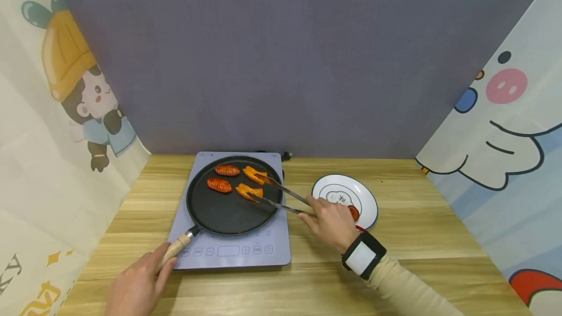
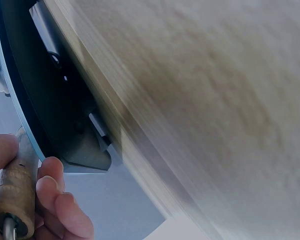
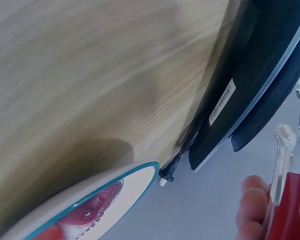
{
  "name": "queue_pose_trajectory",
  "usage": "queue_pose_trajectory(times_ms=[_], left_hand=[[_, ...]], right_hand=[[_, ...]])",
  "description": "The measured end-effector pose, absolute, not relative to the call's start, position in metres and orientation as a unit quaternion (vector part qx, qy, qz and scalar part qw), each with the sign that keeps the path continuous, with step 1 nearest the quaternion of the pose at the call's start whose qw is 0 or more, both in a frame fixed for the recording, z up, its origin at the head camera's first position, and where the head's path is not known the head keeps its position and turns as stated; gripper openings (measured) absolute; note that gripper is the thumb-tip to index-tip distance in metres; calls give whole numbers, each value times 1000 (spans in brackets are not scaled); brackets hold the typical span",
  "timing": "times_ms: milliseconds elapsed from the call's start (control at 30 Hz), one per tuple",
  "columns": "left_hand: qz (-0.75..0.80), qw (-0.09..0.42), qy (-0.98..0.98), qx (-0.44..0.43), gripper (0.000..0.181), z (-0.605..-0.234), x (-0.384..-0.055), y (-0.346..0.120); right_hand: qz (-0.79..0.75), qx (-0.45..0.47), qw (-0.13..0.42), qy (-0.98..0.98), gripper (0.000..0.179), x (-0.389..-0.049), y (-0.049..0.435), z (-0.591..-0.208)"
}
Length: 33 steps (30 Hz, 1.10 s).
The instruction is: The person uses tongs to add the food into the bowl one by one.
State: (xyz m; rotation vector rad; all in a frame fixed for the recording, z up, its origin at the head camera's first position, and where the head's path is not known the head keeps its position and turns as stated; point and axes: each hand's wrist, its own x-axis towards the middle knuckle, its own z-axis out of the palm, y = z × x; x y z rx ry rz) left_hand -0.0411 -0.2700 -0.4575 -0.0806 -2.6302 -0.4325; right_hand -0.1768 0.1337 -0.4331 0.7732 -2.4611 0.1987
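My left hand [image 1: 139,277] grips the wooden handle [image 1: 177,247] of a flat black frying pan [image 1: 219,216] on an induction cooktop [image 1: 276,250]. Two red scored sausages [image 1: 218,185] lie in the pan's left half. Right of them are two orange pieces [image 1: 248,191] with split ends, their kind unclear. My right hand [image 1: 331,221] holds metal tongs [image 1: 287,207] with a red handle [image 3: 289,212]. The tongs' arms are spread, one tip at each orange piece; whether they touch cannot be told. Under the right hand, a white plate [image 1: 366,199] holds red food, partly hidden.
A black power plug [image 1: 287,155] lies behind the cooktop's right corner. The wooden table [image 1: 408,199] extends right of the plate. A grey panel [image 1: 281,62] stands at the back, with printed cartoon sheets [image 1: 496,150] on both sides.
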Motion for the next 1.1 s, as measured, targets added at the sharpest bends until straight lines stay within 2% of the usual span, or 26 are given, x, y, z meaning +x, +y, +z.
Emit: queue_pose_trajectory(times_ms=[967, 1100], left_hand=[[-161, 229, -960, -29, 38, -457, -40, -269], [-158, 226, -961, -22, 39, -457, -40, -269]], right_hand=[[100, 227, 271, -930, 34, -168, 170, -433], [104, 219, 274, -931, 37, -168, 177, -431]])
